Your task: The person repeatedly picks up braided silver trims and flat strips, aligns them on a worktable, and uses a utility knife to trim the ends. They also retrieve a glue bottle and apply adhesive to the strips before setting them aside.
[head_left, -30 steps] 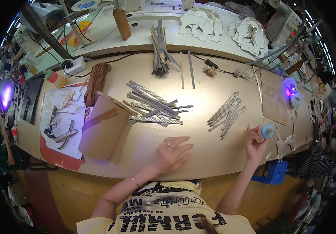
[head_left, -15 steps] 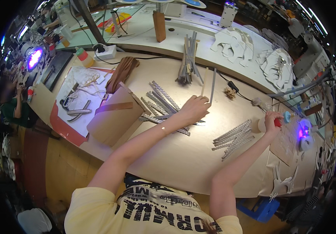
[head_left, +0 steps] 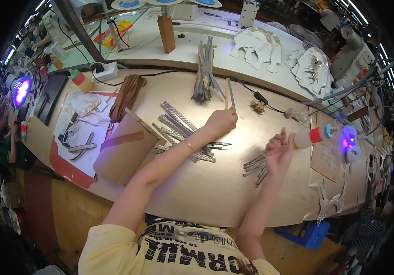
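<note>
Two thin strips, one tan (head_left: 227, 89) and one grey (head_left: 231, 94), stick out past the fingertips of my left hand (head_left: 222, 122), which is closed on their near ends. Beneath that wrist lies a pair of thread snips (head_left: 220, 145), beside a loose pile of grey woven strips (head_left: 178, 120). My right hand (head_left: 278, 150) is raised with nothing in it, its fingers apart and a little curled. Just right of it is a glue-like bottle (head_left: 315, 135) on its side, with a red band and light blue cap. Another group of woven strips (head_left: 254, 165) is partly hidden by this hand.
A tied bundle of grey strips (head_left: 203, 75) stands near the table's back edge. Left are a brown board (head_left: 123, 151), brown straps (head_left: 127, 97) and a white sheet with cords (head_left: 87, 107). White cut pieces (head_left: 256, 46) lie on the back bench. A lit lamp (head_left: 350, 140) is at right.
My right hand has let go of the bottle and moved left, away from it. The two strips at my left hand have come closer together. The whole view has shifted slightly.
</note>
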### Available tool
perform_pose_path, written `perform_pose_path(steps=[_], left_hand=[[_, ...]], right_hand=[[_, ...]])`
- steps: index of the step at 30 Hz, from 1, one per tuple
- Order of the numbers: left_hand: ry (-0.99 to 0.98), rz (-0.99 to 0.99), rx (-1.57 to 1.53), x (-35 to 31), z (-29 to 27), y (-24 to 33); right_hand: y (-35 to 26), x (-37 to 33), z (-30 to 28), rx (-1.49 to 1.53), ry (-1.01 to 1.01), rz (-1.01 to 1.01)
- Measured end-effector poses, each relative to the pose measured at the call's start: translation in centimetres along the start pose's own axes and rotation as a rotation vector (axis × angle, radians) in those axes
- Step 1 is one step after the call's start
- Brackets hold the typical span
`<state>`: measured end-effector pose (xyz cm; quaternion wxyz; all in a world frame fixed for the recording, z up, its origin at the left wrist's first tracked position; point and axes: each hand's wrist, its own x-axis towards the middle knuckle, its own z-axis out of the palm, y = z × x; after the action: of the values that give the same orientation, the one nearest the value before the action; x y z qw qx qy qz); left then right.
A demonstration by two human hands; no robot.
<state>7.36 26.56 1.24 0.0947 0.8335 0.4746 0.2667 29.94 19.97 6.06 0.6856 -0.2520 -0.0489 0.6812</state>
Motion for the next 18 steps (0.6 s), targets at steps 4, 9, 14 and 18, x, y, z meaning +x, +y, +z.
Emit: perform_pose_path(steps=[4,9,14,18], left_hand=[[0.221,-0.005,-0.119,-2.5,-1.4,1.7],[0.072,-0.095,-0.006,-4.9,-3.2,1.1],[0.332,-0.562,-0.321,-4.4,-6.0,-4.4],[0.496,-0.692,-0.439,-0.5,-8.2,-10.3]], right_hand=[[5.6,-2.9,1.7,-1.193,0.023,-0.298],[8.5,1.4,5.1,-1.553,-0.188,-0.573],[11.8,8.5,9.5,-1.720,-0.364,-0.315],[16.0,8.4,9.8,-2.024,-0.385,-0.122]])
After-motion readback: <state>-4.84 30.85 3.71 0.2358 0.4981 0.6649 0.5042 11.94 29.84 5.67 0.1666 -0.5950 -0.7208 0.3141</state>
